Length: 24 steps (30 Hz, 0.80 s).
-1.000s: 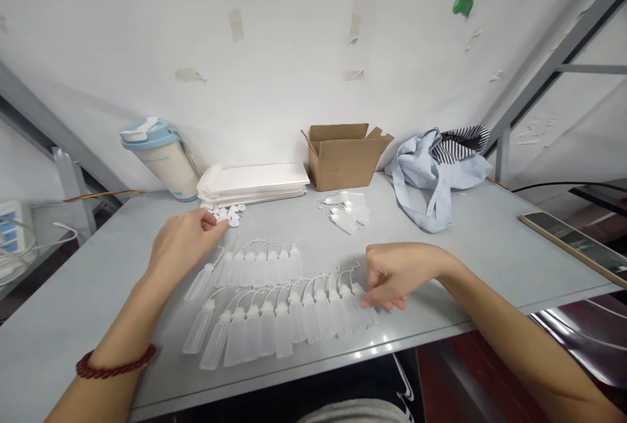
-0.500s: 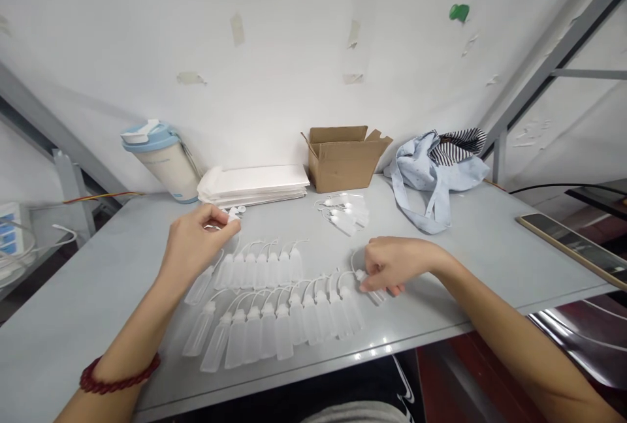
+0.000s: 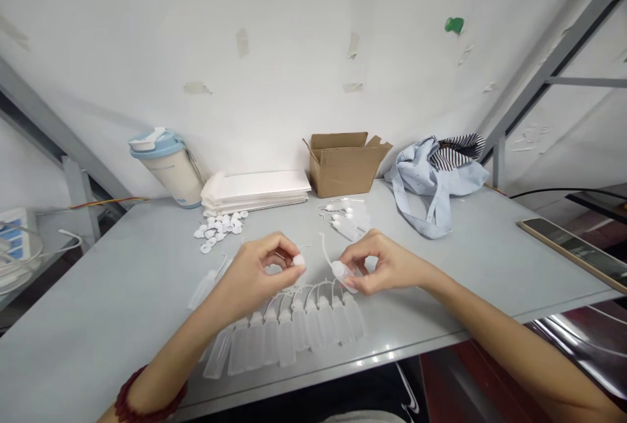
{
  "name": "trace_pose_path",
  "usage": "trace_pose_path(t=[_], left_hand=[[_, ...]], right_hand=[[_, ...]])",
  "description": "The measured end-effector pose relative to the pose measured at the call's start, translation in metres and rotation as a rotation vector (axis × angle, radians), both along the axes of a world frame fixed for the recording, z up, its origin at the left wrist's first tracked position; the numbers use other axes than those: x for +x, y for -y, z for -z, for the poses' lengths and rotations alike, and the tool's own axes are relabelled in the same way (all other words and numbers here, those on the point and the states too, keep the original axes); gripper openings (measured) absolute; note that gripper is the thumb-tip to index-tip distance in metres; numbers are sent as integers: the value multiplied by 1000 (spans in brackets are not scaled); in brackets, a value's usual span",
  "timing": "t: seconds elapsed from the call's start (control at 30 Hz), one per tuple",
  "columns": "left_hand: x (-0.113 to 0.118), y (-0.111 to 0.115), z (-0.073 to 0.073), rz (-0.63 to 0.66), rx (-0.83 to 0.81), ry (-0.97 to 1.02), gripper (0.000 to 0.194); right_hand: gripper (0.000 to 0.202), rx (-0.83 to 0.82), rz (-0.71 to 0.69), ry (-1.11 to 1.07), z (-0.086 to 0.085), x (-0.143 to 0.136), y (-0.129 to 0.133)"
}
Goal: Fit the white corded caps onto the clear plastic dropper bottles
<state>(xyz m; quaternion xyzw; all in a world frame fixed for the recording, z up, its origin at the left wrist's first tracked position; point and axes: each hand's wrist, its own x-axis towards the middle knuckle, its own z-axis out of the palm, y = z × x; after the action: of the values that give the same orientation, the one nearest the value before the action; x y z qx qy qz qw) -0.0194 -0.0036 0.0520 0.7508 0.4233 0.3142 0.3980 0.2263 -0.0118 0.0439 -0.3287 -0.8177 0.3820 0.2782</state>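
Note:
A small white cap (image 3: 299,260) is pinched between the thumb and forefinger of my left hand (image 3: 267,267). Facing it, my right hand (image 3: 385,263) grips a small translucent plastic bottle (image 3: 343,274), whose white top and thin tube point up and left. The cap and the bottle are apart. Below my hands lies a row of similar bottles with tubes (image 3: 313,325), fanned side by side on the grey table (image 3: 416,305). My left hand and forearm partly hide this row and other bottles behind it. A pile of loose white caps (image 3: 220,227) lies beyond my left hand.
Behind the right hand lie several more tubed bottles (image 3: 347,217). Along the wall stand a blue-lidded tumbler (image 3: 169,168), a stack of white envelopes (image 3: 255,189), an open cardboard box (image 3: 345,165) and a light blue cloth bag (image 3: 424,185). A phone (image 3: 575,250) rests at the right edge.
My left hand has moved right and nearer from the cap pile, carrying a cap. My right hand has lifted its bottle off the table and shifted slightly left. The view has tilted up slightly.

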Motion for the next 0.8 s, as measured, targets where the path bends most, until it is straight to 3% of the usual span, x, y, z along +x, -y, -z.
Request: trace_pose_path(t=[0.1, 0.23, 0.47, 0.57, 0.63, 0.8], left_hand=[[5, 6, -1, 121, -71, 77, 10], [4, 7, -2, 174, -132, 97, 12], [8, 6, -1, 128, 52, -6, 11], [9, 5, 1, 88, 46, -15, 12], [10, 4, 3, 63, 9, -18, 14], [9, 4, 5, 61, -125, -16, 21]], right_hand=[[17, -161, -54, -28, 4, -8, 2], [24, -340, -82, -86, 9, -15, 1], [33, -461, -68, -129, 18, -20, 0], [37, -503, -48, -159, 17, -23, 0], [38, -474, -30, -149, 16, -24, 2], [27, -212, 69, -10, 15, -25, 7]])
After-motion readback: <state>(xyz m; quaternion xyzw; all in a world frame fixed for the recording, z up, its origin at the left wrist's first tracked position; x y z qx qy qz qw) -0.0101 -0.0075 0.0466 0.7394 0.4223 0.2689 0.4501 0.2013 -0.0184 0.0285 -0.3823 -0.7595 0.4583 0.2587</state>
